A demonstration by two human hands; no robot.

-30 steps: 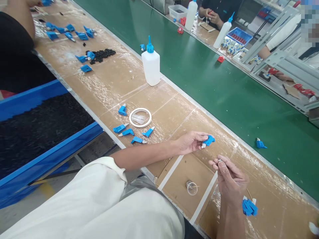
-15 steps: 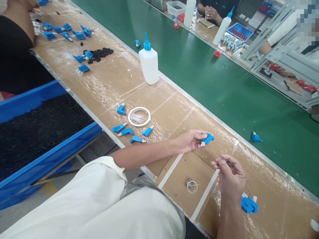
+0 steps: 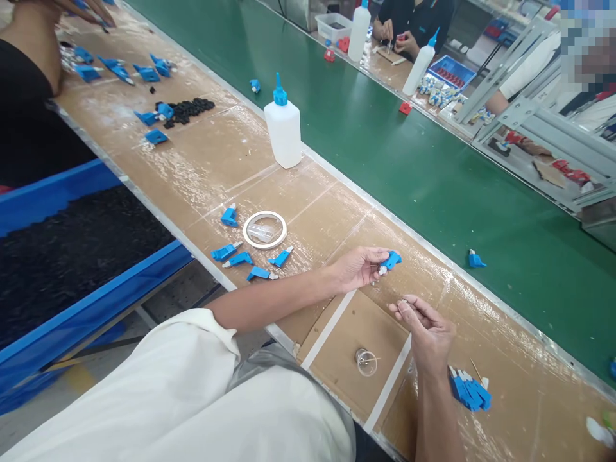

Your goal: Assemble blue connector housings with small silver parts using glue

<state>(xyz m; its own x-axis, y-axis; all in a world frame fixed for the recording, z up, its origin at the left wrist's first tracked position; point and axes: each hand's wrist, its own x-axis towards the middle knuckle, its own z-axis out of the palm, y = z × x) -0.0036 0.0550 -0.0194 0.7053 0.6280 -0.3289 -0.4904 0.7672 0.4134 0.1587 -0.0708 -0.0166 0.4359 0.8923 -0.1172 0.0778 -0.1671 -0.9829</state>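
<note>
A long brown surface, shiny in patches, runs between a pale-trimmed near edge and a green belt along its far edge. Near that far edge stands a white bottle with a blue nozzle. Toward the near edge, a white ring lies with clear bits inside it, and five blue parts are scattered beside it. Also at the near edge, a cardboard sheet with white strips carries a clear cup with a thin stick in it; right of the sheet sits a blue cluster. A blue bin of black pieces adjoins the near edge, beside a co-worker's dark sleeve. Other people work across the belt.

Compared with a second ago, the right hand is nearer the left hand, and the part on the belt has travelled leftward. Another blue item now shows at the right border.

The left hand pinches a blue piece between thumb and fingers, above the surface just beyond the cardboard sheet's far corner. It is small and angular, tilted, with a whitish end pointing down. The right hand's thumb and fingertips are drawn together, apart from the blue piece; whether they grip anything tiny I cannot tell.
</note>
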